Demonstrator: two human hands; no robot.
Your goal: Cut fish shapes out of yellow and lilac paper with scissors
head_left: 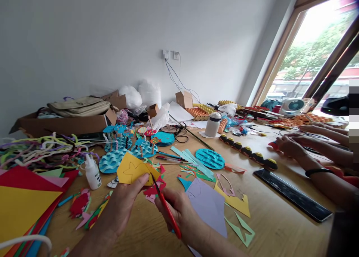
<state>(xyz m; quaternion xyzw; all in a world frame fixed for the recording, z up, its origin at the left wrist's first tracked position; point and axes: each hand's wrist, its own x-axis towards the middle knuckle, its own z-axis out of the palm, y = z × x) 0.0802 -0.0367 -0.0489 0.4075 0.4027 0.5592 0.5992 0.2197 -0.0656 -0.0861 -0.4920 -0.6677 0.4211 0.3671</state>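
Between thumb and fingers, my left hand [127, 201] pinches a piece of yellow paper [129, 171] with shapes drawn on it in dark line, one of them like a starfish. My right hand [178, 208] is wrapped round red-handled scissors [171, 216], their blades at the paper's right edge. Beneath the right hand lies a sheet of purple paper [207, 204] with a drawn outline. Red scraps [151, 189] lie under the yellow piece. A white glue bottle [92, 173] stands left of my left hand, near red fish-like cutouts [80, 203].
Coloured paper sheets [25, 208] are stacked at left, below tangled pipe cleaners [56, 152]. Blue wavy discs [209, 158] and a white bottle [213, 125] stand beyond my hands. At right are an egg-carton strip [246, 151], a dark flat device [291, 193] and another person's hands [288, 148].
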